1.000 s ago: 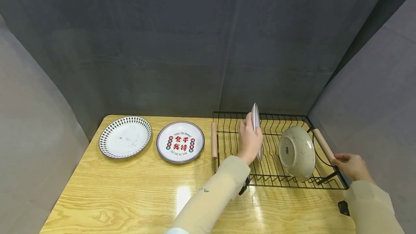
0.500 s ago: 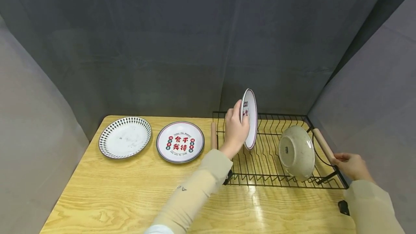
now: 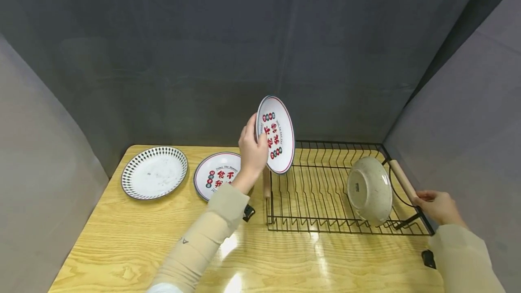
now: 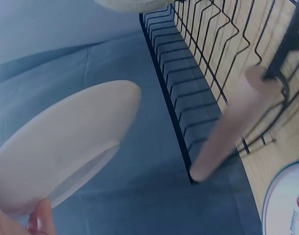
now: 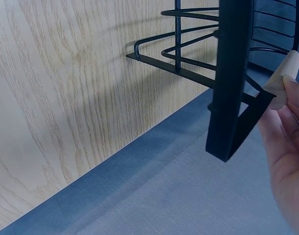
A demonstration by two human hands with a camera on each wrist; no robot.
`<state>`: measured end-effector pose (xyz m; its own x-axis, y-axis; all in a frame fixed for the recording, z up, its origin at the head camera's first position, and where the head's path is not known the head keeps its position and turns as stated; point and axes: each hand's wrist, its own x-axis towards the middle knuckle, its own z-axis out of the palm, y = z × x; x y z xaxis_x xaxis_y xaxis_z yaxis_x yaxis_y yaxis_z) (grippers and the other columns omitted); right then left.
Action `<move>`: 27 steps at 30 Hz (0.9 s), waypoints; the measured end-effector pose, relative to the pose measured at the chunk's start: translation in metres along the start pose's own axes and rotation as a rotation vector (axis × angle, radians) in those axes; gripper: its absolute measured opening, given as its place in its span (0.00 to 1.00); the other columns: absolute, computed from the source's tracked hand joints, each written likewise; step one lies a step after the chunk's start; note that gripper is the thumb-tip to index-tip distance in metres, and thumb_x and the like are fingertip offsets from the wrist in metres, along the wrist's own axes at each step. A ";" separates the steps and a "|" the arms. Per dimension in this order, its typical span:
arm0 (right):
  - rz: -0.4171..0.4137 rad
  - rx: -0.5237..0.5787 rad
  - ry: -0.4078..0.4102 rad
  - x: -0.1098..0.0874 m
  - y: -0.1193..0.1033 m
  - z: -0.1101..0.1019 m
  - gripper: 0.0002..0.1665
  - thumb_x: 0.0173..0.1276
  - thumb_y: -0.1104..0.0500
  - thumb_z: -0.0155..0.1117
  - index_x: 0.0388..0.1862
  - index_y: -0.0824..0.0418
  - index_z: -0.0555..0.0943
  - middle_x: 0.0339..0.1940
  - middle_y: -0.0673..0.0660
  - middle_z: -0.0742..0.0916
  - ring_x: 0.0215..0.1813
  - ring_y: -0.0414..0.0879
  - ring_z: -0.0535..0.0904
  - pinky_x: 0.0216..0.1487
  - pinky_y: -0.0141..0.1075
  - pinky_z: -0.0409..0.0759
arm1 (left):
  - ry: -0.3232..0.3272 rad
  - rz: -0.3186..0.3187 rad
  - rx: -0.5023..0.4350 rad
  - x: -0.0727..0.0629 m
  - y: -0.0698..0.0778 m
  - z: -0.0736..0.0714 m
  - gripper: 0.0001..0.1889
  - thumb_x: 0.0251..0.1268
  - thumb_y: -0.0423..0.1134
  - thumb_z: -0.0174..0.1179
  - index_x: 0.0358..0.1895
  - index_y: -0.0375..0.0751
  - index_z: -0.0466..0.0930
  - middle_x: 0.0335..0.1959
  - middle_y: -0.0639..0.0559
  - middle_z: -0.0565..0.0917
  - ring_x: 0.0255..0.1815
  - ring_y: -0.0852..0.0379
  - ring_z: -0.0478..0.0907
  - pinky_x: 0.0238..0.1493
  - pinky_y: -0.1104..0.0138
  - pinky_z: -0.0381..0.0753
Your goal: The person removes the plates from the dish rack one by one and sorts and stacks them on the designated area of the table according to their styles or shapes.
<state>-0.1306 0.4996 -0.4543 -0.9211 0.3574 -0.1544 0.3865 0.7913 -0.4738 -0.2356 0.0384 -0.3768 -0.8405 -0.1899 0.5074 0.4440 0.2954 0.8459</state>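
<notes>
My left hand (image 3: 253,150) grips a white plate (image 3: 281,137) by its left edge, thumb on the printed face. The plate has red lettering and a red and blue rim. It is tilted steeply, raised over the left end of a black wire dish rack (image 3: 317,184). The left wrist view shows the plate's plain underside (image 4: 66,132). At the rack's right end my right hand (image 3: 438,207) holds the wooden handle (image 3: 404,180), also seen in the right wrist view (image 5: 286,73). A speckled beige bowl (image 3: 372,193) stands on its side in the rack.
A matching printed plate (image 3: 211,171) lies face up left of the rack, partly covered by my left arm. Farther left lies a white dish with a dark patterned rim (image 3: 152,173). Grey cloth (image 3: 183,58) hangs behind the wooden table (image 3: 122,238) and along both sides.
My left hand has lifted the plate up out of the rack and carried it left, turning its printed face toward the head camera. The right hand stays on the handle.
</notes>
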 end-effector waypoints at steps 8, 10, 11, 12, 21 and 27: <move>-0.018 0.005 0.011 0.000 0.001 0.002 0.35 0.63 0.45 0.58 0.52 0.78 0.72 0.46 0.78 0.77 0.41 0.67 0.74 0.38 0.59 0.73 | 0.127 -0.057 -0.103 0.003 -0.032 -0.041 0.28 0.57 0.28 0.42 0.65 0.37 0.63 0.51 0.40 0.76 0.37 0.49 0.78 0.34 0.66 0.81; -0.020 0.005 0.008 -0.001 0.000 0.002 0.35 0.64 0.45 0.57 0.52 0.78 0.72 0.46 0.78 0.77 0.41 0.67 0.74 0.38 0.58 0.73 | 0.157 -0.100 -0.115 0.002 -0.044 -0.050 0.28 0.58 0.28 0.41 0.65 0.39 0.62 0.51 0.41 0.76 0.37 0.49 0.78 0.34 0.68 0.81; -0.022 0.010 -0.004 -0.002 -0.001 0.002 0.36 0.64 0.45 0.57 0.52 0.78 0.71 0.47 0.78 0.76 0.42 0.68 0.73 0.39 0.60 0.72 | 0.163 -0.129 -0.119 0.001 -0.050 -0.055 0.28 0.59 0.29 0.41 0.66 0.40 0.61 0.52 0.41 0.76 0.38 0.50 0.79 0.35 0.68 0.81; -0.023 0.009 -0.002 -0.002 -0.001 0.002 0.36 0.64 0.45 0.57 0.52 0.78 0.71 0.46 0.78 0.76 0.42 0.68 0.73 0.39 0.60 0.72 | 0.176 -0.155 -0.119 -0.001 -0.056 -0.059 0.28 0.59 0.29 0.40 0.66 0.40 0.60 0.53 0.42 0.76 0.39 0.50 0.79 0.36 0.69 0.81; -0.058 0.006 0.004 -0.006 -0.002 -0.001 0.35 0.64 0.47 0.58 0.50 0.80 0.71 0.44 0.78 0.77 0.42 0.69 0.73 0.37 0.57 0.73 | 0.286 -0.359 -0.147 -0.026 -0.117 -0.078 0.26 0.62 0.28 0.40 0.67 0.36 0.58 0.63 0.40 0.68 0.59 0.49 0.69 0.60 0.66 0.68; -0.067 -0.006 0.006 -0.006 -0.005 -0.002 0.32 0.64 0.51 0.58 0.50 0.81 0.71 0.43 0.78 0.77 0.42 0.70 0.73 0.37 0.57 0.73 | 0.285 -0.521 -0.159 -0.043 -0.146 -0.084 0.27 0.65 0.30 0.38 0.69 0.35 0.52 0.68 0.41 0.59 0.68 0.51 0.58 0.67 0.66 0.57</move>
<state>-0.1267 0.4941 -0.4487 -0.9445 0.3069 -0.1171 0.3245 0.8163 -0.4778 -0.2382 -0.0754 -0.5077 -0.8532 -0.5209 0.0256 0.0560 -0.0428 0.9975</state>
